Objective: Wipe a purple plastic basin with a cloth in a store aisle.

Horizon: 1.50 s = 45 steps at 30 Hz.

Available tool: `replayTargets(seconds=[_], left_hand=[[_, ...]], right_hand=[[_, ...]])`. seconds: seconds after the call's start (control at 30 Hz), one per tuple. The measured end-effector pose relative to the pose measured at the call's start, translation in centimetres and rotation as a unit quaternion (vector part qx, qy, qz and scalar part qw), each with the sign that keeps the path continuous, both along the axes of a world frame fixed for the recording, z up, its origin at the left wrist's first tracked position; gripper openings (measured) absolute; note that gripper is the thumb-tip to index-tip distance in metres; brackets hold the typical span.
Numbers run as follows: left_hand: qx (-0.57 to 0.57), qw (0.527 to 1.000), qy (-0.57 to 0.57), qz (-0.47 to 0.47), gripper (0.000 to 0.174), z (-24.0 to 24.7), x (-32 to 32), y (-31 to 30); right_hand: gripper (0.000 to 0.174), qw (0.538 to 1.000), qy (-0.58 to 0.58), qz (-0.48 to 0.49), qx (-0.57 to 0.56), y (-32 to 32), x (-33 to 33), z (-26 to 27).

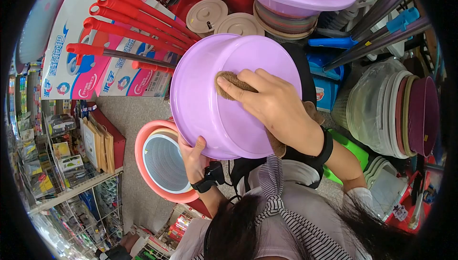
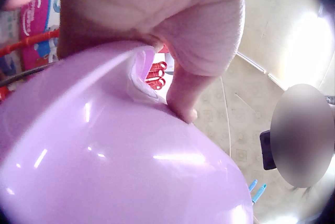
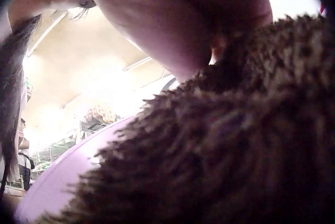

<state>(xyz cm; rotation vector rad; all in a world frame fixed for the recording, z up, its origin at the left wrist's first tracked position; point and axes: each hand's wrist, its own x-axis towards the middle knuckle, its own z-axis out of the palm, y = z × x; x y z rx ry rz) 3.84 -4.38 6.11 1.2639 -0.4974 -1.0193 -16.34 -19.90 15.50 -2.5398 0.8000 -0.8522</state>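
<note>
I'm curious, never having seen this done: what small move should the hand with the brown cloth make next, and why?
Probably slide the cloth across the basin: the right hand presses it flat on one spot, while the left hand grips the rim.

A glossy lilac plastic basin (image 1: 214,112) fills the middle of the head view. It is held in the air and tilted, with its rounded outside toward the camera. The left hand (image 1: 193,157) grips its lower rim. A fuzzy brown cloth (image 1: 228,79) lies against its upper outside, pressed flat under the right hand (image 1: 272,102).
</note>
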Motion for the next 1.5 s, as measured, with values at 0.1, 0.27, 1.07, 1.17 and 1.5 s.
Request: replayTargets(seconds=[0.1,0.27,1.07,1.17,1.5], left_hand=[[-0.006,1.000,0.013,0.007,0.093,0.2,-0.2,-0.1],[-0.010,1.000,0.001,0.010,0.092,0.4,-0.2,-0.2],[-0.009,0.999,0.025,0.020,0.095,-1.5,-0.3,1.5],[-0.007,1.000,0.028,0.012,0.095,-1.3,-0.4,1.6],[-0.017,1.000,0.014,-0.007,0.091,-1.0,-0.7,1.8]], right_hand=[[0.044,0.999,-0.022,0.016,0.025,0.3,0.4,-0.2],[0.046,0.995,-0.001,0.066,0.068,2.0,-0.6,0.6],[0.044,0.997,-0.043,-0.041,0.048,-0.8,-0.2,-1.3],[0.045,0.995,-0.054,-0.024,0.076,1.0,-0.1,-0.8],[0.046,0.992,-0.044,-0.099,0.058,0.2,-0.7,-1.8]])
